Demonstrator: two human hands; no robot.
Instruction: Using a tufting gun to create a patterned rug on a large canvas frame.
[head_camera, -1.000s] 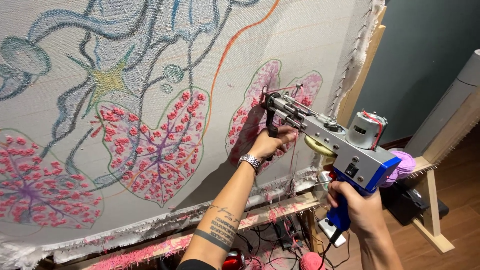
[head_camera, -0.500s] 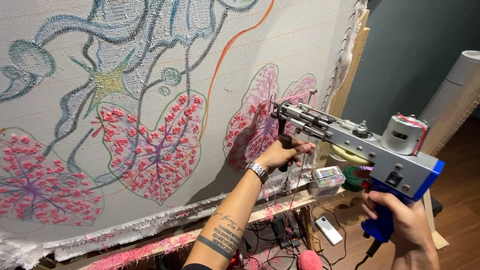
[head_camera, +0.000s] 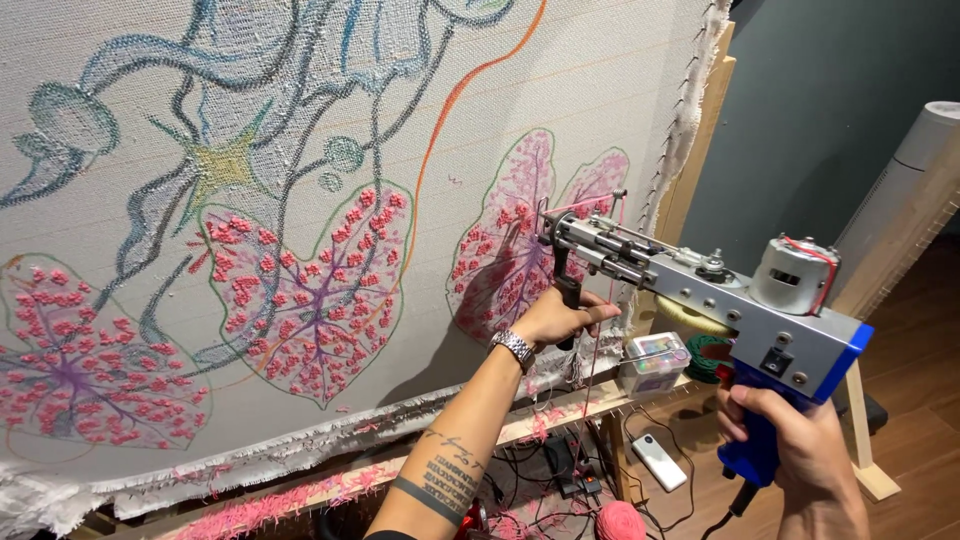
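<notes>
We hold a grey metal tufting gun with a blue handle (head_camera: 700, 300) in both hands. Our right hand (head_camera: 790, 440) is at about 5 o'clock in the picture, with its fingers wrapped tight around the blue grip. Our left hand (head_camera: 560, 318) is near the middle, and its fingers are curled shut around the black front handle under the gun. The gun's tip sits at the big white stretched cloth with drawn leaves (head_camera: 300, 200), right on the pink leaf at 2 o'clock.

The cloth's right edge is frayed and runs down beside a pale wooden frame post (head_camera: 700, 150). Its bottom edge is frayed too and hangs over the wooden rail. To the right of the post there is open room in front of a dark green wall (head_camera: 820, 110), and bare wooden floor (head_camera: 920, 400) at 4 o'clock.

We count three big pink leaves on the cloth and one yellow star shape. We see one small clear plastic box (head_camera: 652, 362) on the rail, one ball of pink yarn (head_camera: 620, 520) at 6 o'clock, and one white remote-shaped thing (head_camera: 658, 462) on the floor.
</notes>
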